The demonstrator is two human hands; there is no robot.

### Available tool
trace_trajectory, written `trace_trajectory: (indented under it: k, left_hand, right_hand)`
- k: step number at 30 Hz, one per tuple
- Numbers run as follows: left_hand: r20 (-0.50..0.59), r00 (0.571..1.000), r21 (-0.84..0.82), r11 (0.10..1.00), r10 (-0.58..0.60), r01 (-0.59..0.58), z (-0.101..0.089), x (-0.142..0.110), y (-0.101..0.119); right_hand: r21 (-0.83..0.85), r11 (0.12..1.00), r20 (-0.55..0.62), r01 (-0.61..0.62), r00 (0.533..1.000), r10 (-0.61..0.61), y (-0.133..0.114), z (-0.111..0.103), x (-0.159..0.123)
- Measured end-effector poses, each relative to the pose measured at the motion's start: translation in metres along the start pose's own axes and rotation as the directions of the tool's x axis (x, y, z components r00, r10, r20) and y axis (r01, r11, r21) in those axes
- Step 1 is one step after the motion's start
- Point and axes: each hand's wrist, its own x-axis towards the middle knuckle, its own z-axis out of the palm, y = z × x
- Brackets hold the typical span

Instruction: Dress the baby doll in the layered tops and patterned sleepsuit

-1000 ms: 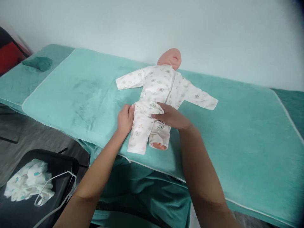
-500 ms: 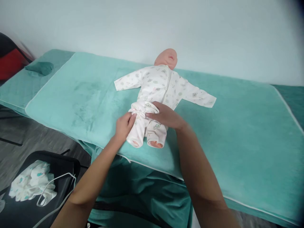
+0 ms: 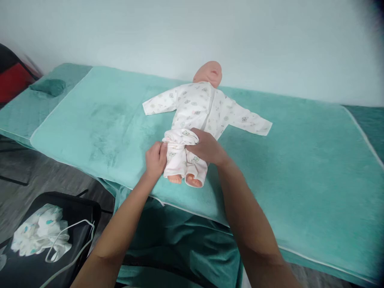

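Observation:
A baby doll [image 3: 207, 73] lies on its back on a green padded bed [image 3: 300, 168], head toward the wall and arms spread. It wears a white printed top [image 3: 195, 102]. White printed trousers [image 3: 177, 163] cover its legs, their upper part bunched, with the feet [image 3: 175, 179] showing at the cuffs. My left hand [image 3: 156, 159] is closed on the trousers' edge beside one leg. My right hand [image 3: 207, 147] grips the bunched waist from the other side, its fingertips partly hidden in the cloth.
A black chair [image 3: 81, 208] at lower left bears a crumpled white cloth [image 3: 42, 230] with coloured spots and a white wire hanger [image 3: 64, 236]. The bed has a face hole [image 3: 48, 87] at its left end. Behind it stands a pale wall [image 3: 120, 32].
The leg near my left hand has straightened and more of its foot shows below the cuff. My left hand has shifted slightly outward; my right hand keeps its grip at the waist.

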Motion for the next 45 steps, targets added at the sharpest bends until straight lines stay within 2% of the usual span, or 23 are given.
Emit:
trace_trajectory:
  k: [6, 10, 13, 14, 16, 17, 19, 20, 21, 24, 26, 28, 31, 33, 35, 36, 38, 39, 40, 41, 42, 43, 45]
  left_hand:
    - [-0.020, 0.997, -0.022, 0.997, -0.074, 0.073, 0.002, 0.005, -0.003]
    - [0.009, 0.983, -0.159, 0.970, -0.183, 0.182, -0.002, 0.033, 0.002]
    - [-0.014, 0.983, -0.283, 0.943, -0.184, 0.173, -0.004, 0.064, 0.020]
    - [0.003, 0.987, -0.307, 0.939, -0.162, 0.156, -0.005, 0.073, 0.028]
    - [0.128, 0.990, -0.295, 0.951, -0.061, 0.096, -0.005, 0.090, 0.044]
    - [0.217, 0.976, -0.254, 0.966, 0.016, 0.041, -0.004, 0.096, 0.050]
    - [0.388, 0.907, -0.125, 0.985, 0.161, -0.122, -0.002, 0.104, 0.059]
    - [0.449, 0.870, -0.050, 0.978, 0.204, -0.204, -0.001, 0.106, 0.062]
    - [0.484, 0.846, 0.027, 0.963, 0.224, -0.270, 0.001, 0.106, 0.063]
    - [0.490, 0.843, 0.225, 0.902, 0.221, -0.368, 0.009, 0.102, 0.065]
    - [0.460, 0.857, 0.305, 0.864, 0.234, -0.400, 0.014, 0.096, 0.067]
    - [0.410, 0.872, 0.329, 0.848, 0.268, -0.415, 0.017, 0.092, 0.068]
    - [0.285, 0.913, 0.234, 0.902, 0.293, -0.363, 0.020, 0.090, 0.064]
    - [0.138, 0.968, 0.065, 0.973, 0.209, -0.220, 0.020, 0.094, 0.053]
    - [-0.034, 0.999, -0.174, 0.985, -0.015, 0.009, 0.017, 0.100, 0.034]
    - [-0.097, 0.982, -0.303, 0.944, -0.165, 0.128, 0.014, 0.104, 0.023]
    - [-0.161, 0.881, -0.511, 0.801, -0.446, 0.312, 0.007, 0.110, -0.001]
    - [-0.181, 0.822, -0.579, 0.734, -0.541, 0.356, 0.003, 0.112, -0.012]
    - [-0.204, 0.773, -0.622, 0.690, -0.601, 0.372, 0.000, 0.113, -0.022]
    - [-0.227, 0.747, -0.642, 0.673, -0.625, 0.368, -0.003, 0.112, -0.030]
    - [-0.251, 0.747, -0.637, 0.686, -0.616, 0.351, -0.004, 0.110, -0.037]
    - [-0.269, 0.774, -0.609, 0.724, -0.573, 0.324, -0.004, 0.108, -0.041]
    - [-0.273, 0.873, -0.476, 0.846, -0.404, 0.242, -0.001, 0.100, -0.043]
  right_hand:
    - [0.029, 0.999, -0.060, -0.014, 0.998, 0.016, 0.001, 0.001, -0.002]
    - [0.134, 0.984, -0.079, 0.118, 0.991, -0.108, 0.008, -0.003, -0.009]
    - [0.260, 0.938, -0.222, 0.227, 0.960, -0.170, 0.014, -0.006, -0.016]
    - [0.280, 0.924, -0.300, 0.260, 0.938, -0.173, 0.016, -0.007, -0.018]
    - [0.238, 0.926, -0.476, 0.294, 0.866, -0.153, 0.020, -0.008, -0.019]
    - [0.180, 0.943, -0.557, 0.279, 0.819, -0.136, 0.022, -0.008, -0.018]
    - [0.043, 0.983, -0.661, 0.177, 0.743, -0.105, 0.028, -0.008, -0.015]
    - [-0.017, 0.994, -0.673, 0.112, 0.734, -0.094, 0.031, -0.008, -0.013]
    - [-0.065, 0.996, -0.660, 0.054, 0.747, -0.083, 0.034, -0.008, -0.010]
    - [-0.154, 0.987, -0.565, -0.043, 0.823, -0.052, 0.040, -0.006, -0.005]
    - [-0.188, 0.980, -0.547, -0.064, 0.836, -0.050, 0.039, -0.004, -0.005]
    - [-0.162, 0.984, -0.570, -0.069, 0.821, -0.036, 0.037, -0.003, -0.004]
    - [0.109, 0.992, -0.639, -0.061, 0.760, 0.117, 0.039, -0.003, -0.003]
    - [0.370, 0.929, -0.650, -0.018, 0.709, 0.273, 0.049, -0.009, -0.004]
    - [0.542, 0.841, -0.655, 0.006, 0.630, 0.417, 0.067, -0.021, -0.011]
    - [0.572, 0.820, -0.667, -0.015, 0.574, 0.475, 0.079, -0.028, -0.017]
    - [0.520, 0.835, -0.724, -0.179, 0.427, 0.542, 0.104, -0.044, -0.034]
    - [0.431, 0.851, -0.765, -0.301, 0.379, 0.521, 0.115, -0.050, -0.043]
    - [0.326, 0.863, -0.813, -0.386, 0.351, 0.464, 0.124, -0.054, -0.051]
    - [0.207, 0.878, -0.860, -0.432, 0.347, 0.374, 0.129, -0.056, -0.059]
    - [0.091, 0.889, -0.890, -0.449, 0.365, 0.275, 0.132, -0.055, -0.065]
    - [-0.014, 0.901, -0.901, -0.434, 0.395, 0.176, 0.131, -0.052, -0.069]
    - [-0.178, 0.915, -0.876, -0.363, 0.482, 0.021, 0.122, -0.041, -0.073]
